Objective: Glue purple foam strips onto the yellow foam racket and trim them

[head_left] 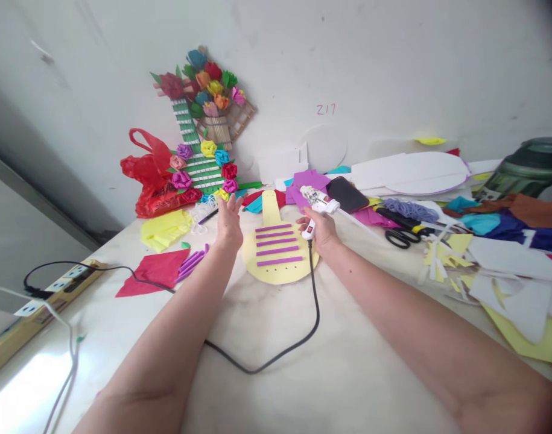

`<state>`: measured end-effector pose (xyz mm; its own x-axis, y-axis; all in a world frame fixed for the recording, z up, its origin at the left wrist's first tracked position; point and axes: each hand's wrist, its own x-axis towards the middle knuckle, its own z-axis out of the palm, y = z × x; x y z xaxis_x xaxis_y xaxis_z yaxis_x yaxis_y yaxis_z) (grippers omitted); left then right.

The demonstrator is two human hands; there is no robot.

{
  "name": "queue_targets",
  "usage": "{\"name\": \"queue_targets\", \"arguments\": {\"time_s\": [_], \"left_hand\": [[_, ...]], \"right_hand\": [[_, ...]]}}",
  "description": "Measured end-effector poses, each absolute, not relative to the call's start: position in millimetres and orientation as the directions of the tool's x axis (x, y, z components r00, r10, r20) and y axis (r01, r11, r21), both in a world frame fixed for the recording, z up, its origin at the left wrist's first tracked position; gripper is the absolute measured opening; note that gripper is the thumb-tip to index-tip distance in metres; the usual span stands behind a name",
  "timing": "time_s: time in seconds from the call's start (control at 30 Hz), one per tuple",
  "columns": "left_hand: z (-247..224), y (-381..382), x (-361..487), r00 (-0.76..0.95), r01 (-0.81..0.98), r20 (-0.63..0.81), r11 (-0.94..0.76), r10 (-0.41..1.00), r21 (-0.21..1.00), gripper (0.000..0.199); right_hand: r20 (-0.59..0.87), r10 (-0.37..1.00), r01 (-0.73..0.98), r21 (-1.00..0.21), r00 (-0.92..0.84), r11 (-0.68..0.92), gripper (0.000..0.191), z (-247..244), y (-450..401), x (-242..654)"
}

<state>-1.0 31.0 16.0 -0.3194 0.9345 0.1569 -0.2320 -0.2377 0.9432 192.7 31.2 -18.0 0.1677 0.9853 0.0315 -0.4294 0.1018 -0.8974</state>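
A pale yellow cutout (253, 272) with a round body and a narrow neck lies on the table between my hands. Several purple paper strips (278, 242) run across it in parallel rows, above a line of small dark dots. My right hand (323, 232) grips a white hot glue gun (318, 202) at the cutout's right edge, and its black cord loops down over the table. Left of the cutout, my left hand (230, 223) is raised with fingers apart and holds nothing. Beside my left forearm lie more purple strips (192, 265), partly on a red sheet (153, 272).
A wooden power strip (76, 283) sits at the left edge. Against the wall stand paper-flower crafts (203, 144) and a red plastic bag (149, 172). To the right are black-handled scissors (400, 237), paper scraps (511, 289) and a dark green container (524, 169).
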Motion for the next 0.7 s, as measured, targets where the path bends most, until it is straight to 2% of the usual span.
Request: {"name": "queue_targets", "arguments": {"time_s": [0.17,0.37,0.57,0.7], "left_hand": [[14,29,2,-0.181,-0.324,0.133,-0.187,0.974,0.927,0.075],[3,31,8,-0.092,-0.286,0.186,-0.205,0.978,0.936,0.074],[-6,36,3,0.044,-0.077,0.284,-0.281,0.958,0.957,0.074],[-12,36,-3,0.147,0.053,0.295,-0.306,0.944,0.951,0.074]], "right_hand": [[0.105,0.988,-0.316,-0.939,0.116,0.137,0.025,-18,31,194],[0.178,0.984,-0.216,-0.961,-0.015,0.171,0.038,-22,33,197],[0.178,0.980,-0.130,-0.978,-0.089,0.166,0.047,-24,33,198],[0.198,0.976,-0.089,-0.978,-0.091,0.190,0.046,-23,32,196]]}}
